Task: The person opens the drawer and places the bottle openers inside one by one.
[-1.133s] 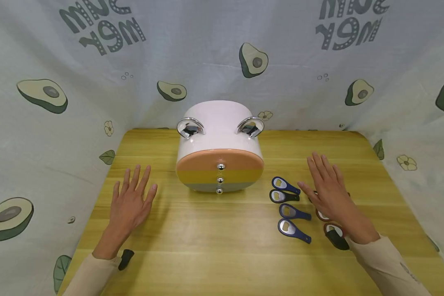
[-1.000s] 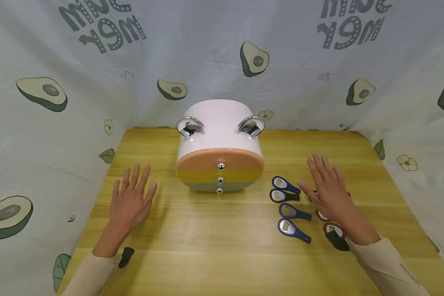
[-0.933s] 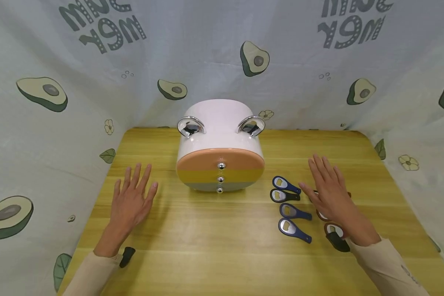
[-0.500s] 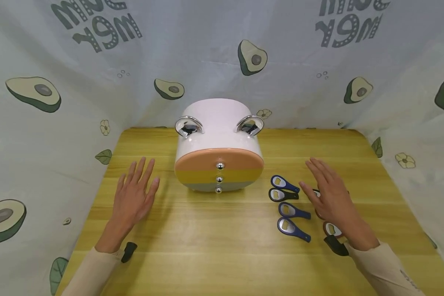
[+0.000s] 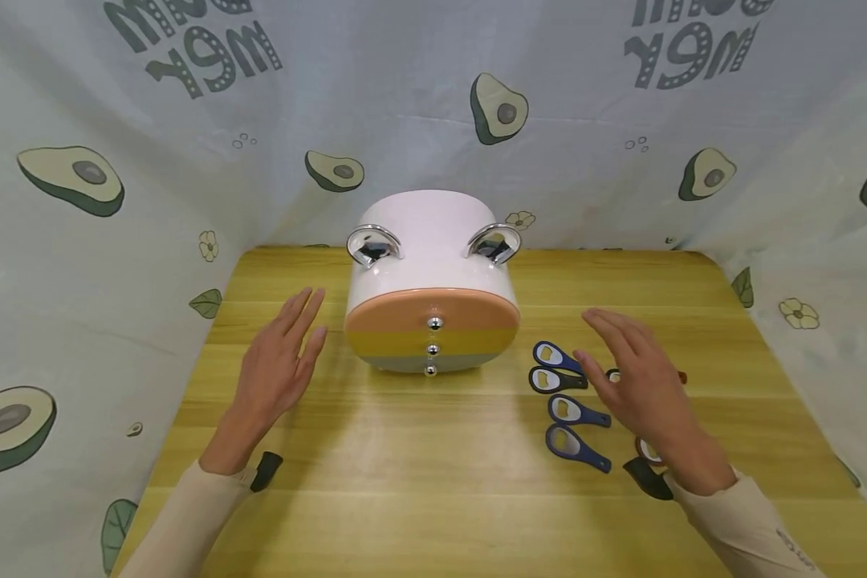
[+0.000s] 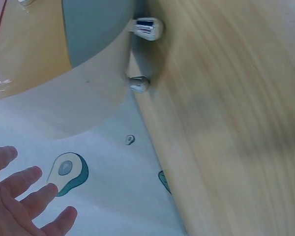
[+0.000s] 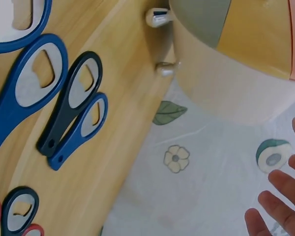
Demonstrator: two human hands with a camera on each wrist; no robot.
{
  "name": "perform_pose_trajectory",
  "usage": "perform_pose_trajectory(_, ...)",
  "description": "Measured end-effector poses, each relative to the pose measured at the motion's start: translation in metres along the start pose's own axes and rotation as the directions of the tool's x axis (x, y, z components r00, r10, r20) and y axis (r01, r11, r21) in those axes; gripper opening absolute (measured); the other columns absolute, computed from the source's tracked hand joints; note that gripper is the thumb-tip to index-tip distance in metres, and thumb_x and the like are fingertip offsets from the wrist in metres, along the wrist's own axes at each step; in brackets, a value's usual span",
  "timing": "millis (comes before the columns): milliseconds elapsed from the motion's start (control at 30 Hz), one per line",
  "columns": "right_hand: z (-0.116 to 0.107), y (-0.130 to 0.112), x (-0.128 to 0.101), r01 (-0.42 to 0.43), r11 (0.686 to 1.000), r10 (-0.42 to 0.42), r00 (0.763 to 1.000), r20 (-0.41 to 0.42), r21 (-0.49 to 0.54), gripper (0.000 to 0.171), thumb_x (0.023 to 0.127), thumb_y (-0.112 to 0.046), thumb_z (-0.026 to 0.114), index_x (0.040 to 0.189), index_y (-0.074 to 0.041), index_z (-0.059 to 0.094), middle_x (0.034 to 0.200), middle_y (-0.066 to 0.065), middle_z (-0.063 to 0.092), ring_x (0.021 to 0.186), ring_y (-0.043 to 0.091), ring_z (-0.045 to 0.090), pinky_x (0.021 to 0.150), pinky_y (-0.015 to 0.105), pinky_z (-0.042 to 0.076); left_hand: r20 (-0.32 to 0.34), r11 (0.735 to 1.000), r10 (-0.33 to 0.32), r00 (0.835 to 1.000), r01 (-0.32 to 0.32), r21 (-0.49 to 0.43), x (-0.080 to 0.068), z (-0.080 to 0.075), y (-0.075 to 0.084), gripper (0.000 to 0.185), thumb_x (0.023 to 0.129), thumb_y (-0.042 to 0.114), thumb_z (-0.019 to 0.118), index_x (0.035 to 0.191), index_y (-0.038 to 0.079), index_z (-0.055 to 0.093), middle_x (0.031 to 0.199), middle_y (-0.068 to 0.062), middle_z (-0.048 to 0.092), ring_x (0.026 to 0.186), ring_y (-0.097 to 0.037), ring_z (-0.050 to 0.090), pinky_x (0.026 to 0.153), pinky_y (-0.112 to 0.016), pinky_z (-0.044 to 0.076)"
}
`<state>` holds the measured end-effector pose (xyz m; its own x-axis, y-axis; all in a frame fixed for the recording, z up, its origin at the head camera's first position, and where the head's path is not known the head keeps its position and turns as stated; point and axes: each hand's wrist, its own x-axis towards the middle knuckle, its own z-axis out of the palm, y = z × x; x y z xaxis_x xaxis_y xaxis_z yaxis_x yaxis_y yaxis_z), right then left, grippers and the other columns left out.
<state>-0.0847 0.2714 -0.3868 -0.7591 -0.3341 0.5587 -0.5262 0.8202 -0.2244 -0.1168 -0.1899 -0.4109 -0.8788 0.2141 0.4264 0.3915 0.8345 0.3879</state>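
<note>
A white oval drawer box (image 5: 430,265) stands mid-table, with orange, yellow and grey drawer fronts and three chrome knobs (image 5: 433,348). My left hand (image 5: 278,365) hovers open just left of the box, fingers straight, holding nothing. My right hand (image 5: 636,377) hovers open over a group of bottle openers. Blue and dark openers (image 5: 567,401) lie in a column to its left, while red ones (image 5: 649,451) are partly hidden beneath it. The left wrist view shows the box's side (image 6: 88,69) and my fingers (image 6: 24,196). The right wrist view shows blue and black openers (image 7: 71,105) and the box (image 7: 236,54).
The wooden table (image 5: 433,482) is walled on three sides by an avocado-print cloth (image 5: 116,201). Two chrome handles (image 5: 372,243) sit on top of the box. A black opener (image 5: 646,479) lies by my right sleeve, and a small black piece (image 5: 266,470) by the left.
Both hands have lifted off the table and drifted inward. The left moved forward and right toward the box's side, and the right shifted slightly left over the openers.
</note>
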Motion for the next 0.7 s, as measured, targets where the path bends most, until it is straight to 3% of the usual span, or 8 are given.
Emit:
perform_pose_trajectory(100, 0.0, -0.007, 0.004, 0.025, 1.0, -0.025, 1.0, 0.003, -0.013, 0.065, 0.105, -0.055, 0.039, 0.139, -0.002, 0.056, 0.135, 0.019, 0.059, 0.125, 0.038, 0.052, 0.118, 0.022, 0.031, -0.012, 0.998, -0.011, 1.0, 0.011, -0.059, 0.005, -0.003, 0.004, 0.051, 0.107, 0.032, 0.046, 0.156, 0.018, 0.039, 0.156, -0.011, 0.044, 0.137, -0.038, 0.048, 0.1, -0.06, 0.048)
perform_pose_trajectory(233, 0.0, -0.016, 0.009, 0.057, 0.998, -0.058, 0.998, -0.021, -0.028, 0.063, 0.105, -0.054, 0.039, 0.135, -0.003, 0.06, 0.128, 0.017, 0.063, 0.119, 0.036, 0.056, 0.113, 0.018, 0.033, -0.001, 0.989, -0.045, 0.999, 0.044, -0.144, 0.011, -0.006, 0.01, 0.05, 0.108, 0.036, 0.044, 0.156, 0.022, 0.04, 0.156, -0.009, 0.044, 0.138, -0.035, 0.048, 0.099, -0.06, 0.049)
perform_pose_trajectory(467, 0.004, -0.032, 0.022, 0.143, 0.989, -0.145, 0.984, -0.104, -0.027, 0.056, 0.106, -0.05, 0.043, 0.127, -0.004, 0.066, 0.115, 0.015, 0.069, 0.105, 0.034, 0.063, 0.088, 0.036, 0.05, -0.019, 0.955, -0.036, 0.999, 0.028, -0.295, 0.026, -0.005, 0.018, 0.047, 0.108, 0.032, 0.046, 0.153, 0.018, 0.045, 0.154, -0.007, 0.048, 0.141, -0.029, 0.046, 0.113, -0.053, 0.042)
perform_pose_trajectory(700, 0.011, -0.049, 0.037, 0.238, 0.971, -0.235, 0.962, -0.135, 0.002, 0.047, 0.105, -0.044, 0.049, 0.121, -0.006, 0.07, 0.106, 0.011, 0.073, 0.09, 0.028, 0.067, 0.067, 0.041, 0.059, -0.053, 0.91, -0.025, 0.998, 0.001, -0.414, 0.036, -0.002, 0.024, 0.044, 0.107, 0.029, 0.049, 0.149, 0.017, 0.05, 0.149, -0.008, 0.054, 0.127, -0.03, 0.059, 0.093, -0.051, 0.056)
